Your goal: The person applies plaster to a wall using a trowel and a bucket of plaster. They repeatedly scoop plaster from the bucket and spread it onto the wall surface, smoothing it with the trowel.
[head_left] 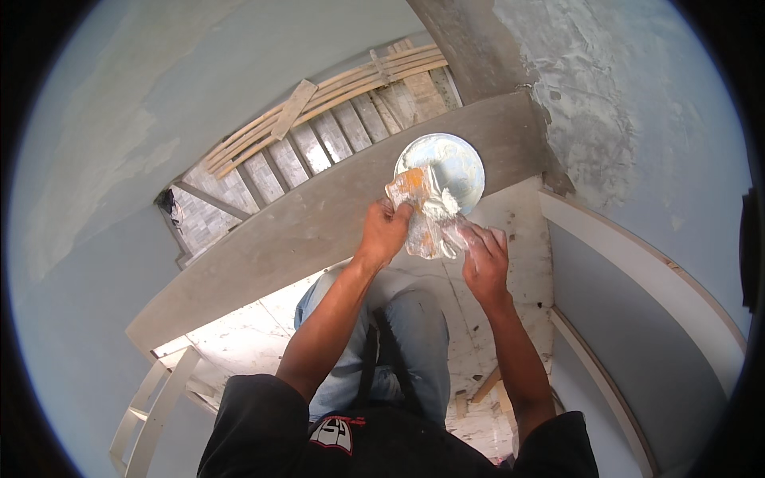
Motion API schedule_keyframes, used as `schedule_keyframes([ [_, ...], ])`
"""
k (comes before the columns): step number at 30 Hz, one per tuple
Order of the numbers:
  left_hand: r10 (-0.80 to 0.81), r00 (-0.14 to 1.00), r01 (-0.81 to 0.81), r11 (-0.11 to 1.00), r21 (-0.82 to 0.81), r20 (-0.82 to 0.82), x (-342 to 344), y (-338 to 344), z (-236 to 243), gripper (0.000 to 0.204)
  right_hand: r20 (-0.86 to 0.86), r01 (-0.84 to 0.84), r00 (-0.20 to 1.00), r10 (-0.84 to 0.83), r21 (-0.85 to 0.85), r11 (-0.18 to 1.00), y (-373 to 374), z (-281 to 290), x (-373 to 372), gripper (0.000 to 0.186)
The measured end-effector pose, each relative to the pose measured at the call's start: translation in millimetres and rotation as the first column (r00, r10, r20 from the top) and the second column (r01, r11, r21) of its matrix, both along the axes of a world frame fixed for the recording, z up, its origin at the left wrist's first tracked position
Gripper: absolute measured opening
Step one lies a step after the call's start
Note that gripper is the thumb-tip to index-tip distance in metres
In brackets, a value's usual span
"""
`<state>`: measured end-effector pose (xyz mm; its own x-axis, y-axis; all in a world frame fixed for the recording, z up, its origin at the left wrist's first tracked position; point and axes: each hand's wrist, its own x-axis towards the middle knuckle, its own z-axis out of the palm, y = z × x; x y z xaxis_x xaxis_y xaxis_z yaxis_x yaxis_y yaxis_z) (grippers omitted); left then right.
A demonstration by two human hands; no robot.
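My left hand (386, 231) is closed on the edge of an orange putty spreader (408, 183), its face streaked with white. A lump of white putty (441, 205) sits by its right side. My right hand (486, 261) pinches a putty-smeared scraper (453, 233) against that side; white paste and my fingers hide most of its shape. Just beyond both hands, a round bucket (462, 159) with white paste on its pale inside stands on the grey ledge, partly covered by the spreader.
The grey plastered ledge (271, 235) runs across in front of me. Beyond it, wooden planks (319, 99) lie over a lower area with slats. Patchy plaster (590, 103) covers the right wall. A white ladder-like frame (155, 406) stands lower left; a white curved board (637, 259) is right.
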<state>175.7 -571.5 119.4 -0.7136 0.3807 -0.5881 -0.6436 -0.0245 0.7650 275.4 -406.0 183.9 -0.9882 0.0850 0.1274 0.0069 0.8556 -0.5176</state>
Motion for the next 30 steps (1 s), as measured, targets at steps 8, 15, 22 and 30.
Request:
schedule_keyframes([
  [8,-0.082,0.991,0.086,0.996,-0.029,0.108,38,-22,13,0.022,0.068,0.165,0.985,-0.159,-0.080,0.983,28,-46,-34,0.026],
  [15,0.229,0.964,-0.238,0.970,0.051,0.138,48,-36,-21,0.025,0.093,0.307,0.949,-0.300,-0.068,0.949,32,-58,-37,0.019],
  [22,0.432,0.803,-0.543,0.814,0.207,0.410,36,-14,-61,0.030,0.094,0.217,0.966,-0.241,0.209,0.954,52,-65,-62,0.026],
  [30,0.454,0.746,-0.612,0.755,0.235,0.487,31,-11,-55,0.034,0.128,0.179,0.969,-0.213,0.232,0.956,51,-66,-52,0.033],
])
